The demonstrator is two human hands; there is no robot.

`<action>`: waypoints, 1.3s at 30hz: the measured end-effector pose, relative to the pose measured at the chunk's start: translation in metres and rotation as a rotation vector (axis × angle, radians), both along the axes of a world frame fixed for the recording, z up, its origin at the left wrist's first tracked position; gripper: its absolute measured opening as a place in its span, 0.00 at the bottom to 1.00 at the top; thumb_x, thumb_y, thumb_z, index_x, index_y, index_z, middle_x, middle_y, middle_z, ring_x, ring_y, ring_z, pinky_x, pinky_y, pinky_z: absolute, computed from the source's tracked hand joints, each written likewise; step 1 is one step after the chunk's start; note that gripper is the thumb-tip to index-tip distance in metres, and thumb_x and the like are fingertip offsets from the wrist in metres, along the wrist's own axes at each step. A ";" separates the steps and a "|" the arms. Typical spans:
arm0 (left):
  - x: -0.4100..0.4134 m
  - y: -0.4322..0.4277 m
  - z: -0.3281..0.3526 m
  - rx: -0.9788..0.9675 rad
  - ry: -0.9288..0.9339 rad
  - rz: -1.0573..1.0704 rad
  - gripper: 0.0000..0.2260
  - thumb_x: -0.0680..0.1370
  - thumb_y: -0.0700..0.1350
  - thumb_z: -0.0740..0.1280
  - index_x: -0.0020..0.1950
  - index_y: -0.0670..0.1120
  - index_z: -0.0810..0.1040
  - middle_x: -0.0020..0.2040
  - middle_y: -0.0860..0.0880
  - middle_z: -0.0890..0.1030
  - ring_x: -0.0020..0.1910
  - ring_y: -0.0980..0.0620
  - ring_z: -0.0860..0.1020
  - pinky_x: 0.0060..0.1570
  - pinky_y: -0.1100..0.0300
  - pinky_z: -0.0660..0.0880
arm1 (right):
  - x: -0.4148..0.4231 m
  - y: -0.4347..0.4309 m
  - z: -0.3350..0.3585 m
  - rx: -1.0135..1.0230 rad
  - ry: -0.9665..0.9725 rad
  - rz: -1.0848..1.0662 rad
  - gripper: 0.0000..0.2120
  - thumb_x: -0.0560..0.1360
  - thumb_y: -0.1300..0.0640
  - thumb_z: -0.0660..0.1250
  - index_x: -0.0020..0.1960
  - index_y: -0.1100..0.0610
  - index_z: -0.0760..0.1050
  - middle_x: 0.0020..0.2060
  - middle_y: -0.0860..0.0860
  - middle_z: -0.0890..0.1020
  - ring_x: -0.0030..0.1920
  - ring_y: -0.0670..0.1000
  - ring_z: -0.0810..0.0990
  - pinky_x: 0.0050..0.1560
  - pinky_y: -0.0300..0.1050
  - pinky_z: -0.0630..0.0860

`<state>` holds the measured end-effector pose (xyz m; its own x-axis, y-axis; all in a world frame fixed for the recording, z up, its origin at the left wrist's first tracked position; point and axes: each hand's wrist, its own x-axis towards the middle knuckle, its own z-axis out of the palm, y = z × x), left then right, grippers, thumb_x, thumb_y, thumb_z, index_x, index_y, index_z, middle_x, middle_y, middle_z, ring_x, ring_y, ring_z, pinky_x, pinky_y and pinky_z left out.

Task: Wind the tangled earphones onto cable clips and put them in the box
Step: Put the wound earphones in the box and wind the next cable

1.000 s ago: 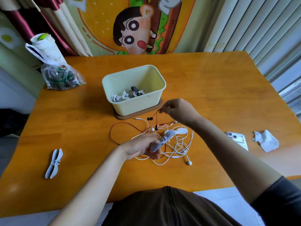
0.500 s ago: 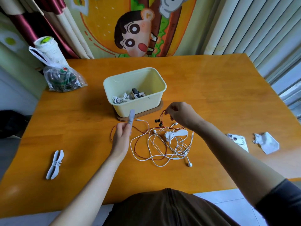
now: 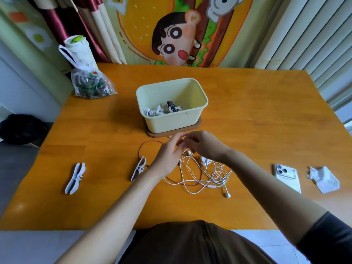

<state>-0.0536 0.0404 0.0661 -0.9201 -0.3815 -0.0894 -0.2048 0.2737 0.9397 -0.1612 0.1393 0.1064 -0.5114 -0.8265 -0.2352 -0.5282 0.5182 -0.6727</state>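
Both grips are working the tangled earphones (image 3: pixel 217 178) mid-frame, left hand (image 3: pixel 168 156) loose-fingered, right hand (image 3: pixel 204 145) I cannot tell; I'm needing one cable freed before winding.

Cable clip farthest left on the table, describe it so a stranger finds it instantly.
On the orange table, look left of the cream box, toward the near edge. A white X-shaped clip lies alone there. Unlike the other clip beside the left hand, no cable lies near it.

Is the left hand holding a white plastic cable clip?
No, the left hand holds no clip; the nearer white plastic cable clip lies on the orange wooden table beside that wrist.
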 end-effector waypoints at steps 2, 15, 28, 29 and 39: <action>-0.009 0.000 0.009 -0.012 0.009 0.007 0.10 0.83 0.42 0.56 0.52 0.49 0.76 0.35 0.52 0.75 0.33 0.60 0.72 0.35 0.71 0.68 | -0.006 0.005 0.005 -0.046 -0.022 -0.015 0.12 0.79 0.59 0.60 0.41 0.59 0.77 0.28 0.45 0.73 0.26 0.41 0.70 0.29 0.32 0.64; -0.017 -0.074 -0.004 0.303 -0.047 0.769 0.14 0.83 0.42 0.52 0.41 0.46 0.71 0.34 0.49 0.65 0.29 0.53 0.61 0.28 0.61 0.58 | -0.087 0.080 0.006 -0.142 -0.278 -0.503 0.14 0.78 0.51 0.62 0.39 0.58 0.76 0.28 0.51 0.65 0.29 0.47 0.64 0.33 0.39 0.72; -0.049 -0.009 0.038 -0.073 0.072 0.082 0.14 0.82 0.43 0.60 0.36 0.49 0.73 0.38 0.53 0.77 0.39 0.57 0.73 0.41 0.68 0.68 | -0.046 0.024 0.044 -0.101 0.065 -0.054 0.11 0.76 0.52 0.66 0.37 0.55 0.74 0.25 0.45 0.66 0.24 0.43 0.62 0.26 0.34 0.60; -0.047 -0.018 0.034 0.023 0.036 0.200 0.15 0.82 0.43 0.59 0.36 0.49 0.72 0.36 0.52 0.75 0.36 0.55 0.71 0.39 0.65 0.68 | -0.053 0.030 0.040 -0.105 0.022 -0.084 0.11 0.76 0.52 0.67 0.37 0.56 0.74 0.25 0.45 0.66 0.23 0.42 0.62 0.26 0.34 0.59; -0.026 -0.084 0.000 0.222 -0.097 0.804 0.16 0.83 0.46 0.55 0.37 0.49 0.74 0.33 0.50 0.68 0.31 0.52 0.65 0.30 0.61 0.61 | -0.124 0.128 -0.013 0.050 0.046 -0.781 0.13 0.77 0.53 0.65 0.44 0.63 0.80 0.26 0.54 0.72 0.30 0.52 0.72 0.50 0.57 0.78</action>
